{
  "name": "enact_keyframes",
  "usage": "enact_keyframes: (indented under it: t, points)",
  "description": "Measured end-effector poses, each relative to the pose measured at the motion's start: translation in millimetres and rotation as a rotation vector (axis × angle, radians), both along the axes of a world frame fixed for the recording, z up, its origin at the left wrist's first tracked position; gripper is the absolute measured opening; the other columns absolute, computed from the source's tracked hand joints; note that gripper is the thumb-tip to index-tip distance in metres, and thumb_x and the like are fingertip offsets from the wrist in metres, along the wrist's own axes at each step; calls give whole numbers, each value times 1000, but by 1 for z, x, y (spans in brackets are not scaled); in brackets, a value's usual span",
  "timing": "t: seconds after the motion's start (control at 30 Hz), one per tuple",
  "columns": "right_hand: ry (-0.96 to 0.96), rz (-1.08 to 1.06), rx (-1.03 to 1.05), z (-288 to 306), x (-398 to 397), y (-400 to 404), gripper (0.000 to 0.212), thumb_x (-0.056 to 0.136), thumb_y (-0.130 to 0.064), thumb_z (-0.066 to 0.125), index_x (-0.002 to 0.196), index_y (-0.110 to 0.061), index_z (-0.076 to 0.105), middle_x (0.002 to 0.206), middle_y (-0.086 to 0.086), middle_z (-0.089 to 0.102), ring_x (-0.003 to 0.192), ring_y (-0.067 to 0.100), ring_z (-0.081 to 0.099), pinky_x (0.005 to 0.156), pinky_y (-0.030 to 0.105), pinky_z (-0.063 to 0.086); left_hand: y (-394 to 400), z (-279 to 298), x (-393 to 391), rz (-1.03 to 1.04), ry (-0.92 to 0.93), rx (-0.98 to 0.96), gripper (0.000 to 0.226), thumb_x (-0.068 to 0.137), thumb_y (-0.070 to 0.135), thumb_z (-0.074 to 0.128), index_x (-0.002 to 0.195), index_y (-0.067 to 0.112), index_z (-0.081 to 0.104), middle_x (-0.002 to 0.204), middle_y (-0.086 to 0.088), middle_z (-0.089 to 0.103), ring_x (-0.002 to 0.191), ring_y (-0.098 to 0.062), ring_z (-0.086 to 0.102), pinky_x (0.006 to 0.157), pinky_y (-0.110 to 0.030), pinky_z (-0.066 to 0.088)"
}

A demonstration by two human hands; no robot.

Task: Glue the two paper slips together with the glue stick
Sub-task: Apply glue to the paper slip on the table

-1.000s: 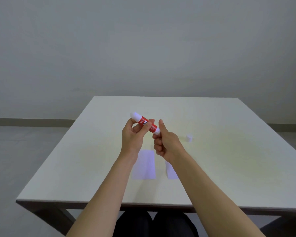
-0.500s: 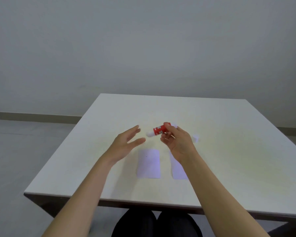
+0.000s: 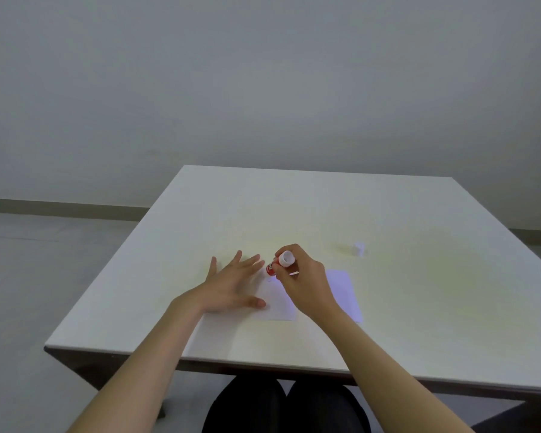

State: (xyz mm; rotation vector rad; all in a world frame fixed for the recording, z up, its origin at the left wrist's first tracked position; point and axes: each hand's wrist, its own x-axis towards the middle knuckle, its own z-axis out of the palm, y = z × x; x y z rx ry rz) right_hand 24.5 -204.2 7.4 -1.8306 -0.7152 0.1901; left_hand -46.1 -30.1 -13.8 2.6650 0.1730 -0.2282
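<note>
White table fills the view; nearest, the left hand lies spread flat, pinning the left paper slip. Just right, the right hand grips the glue stick, tip down at that slip's far end, half covering the second slip. Farther back sits the cap. Pressing hard could drag or crumple the thin slip if the hold slackens

White table, grey wall, grey floor, olive skirting board
</note>
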Motion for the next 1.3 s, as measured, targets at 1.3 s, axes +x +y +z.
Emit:
enact_keyframes:
  t: [1.3]
  points:
    - [-7,95,-1,5,15,-14,6,95,-5,47,98,0,47,88,12,72,69,5,67,69,18,55,3,1,3,-74,129,69,90,81,64,52,149,38,0,158,16,-16,144,-13,-25,112,-52,-21]
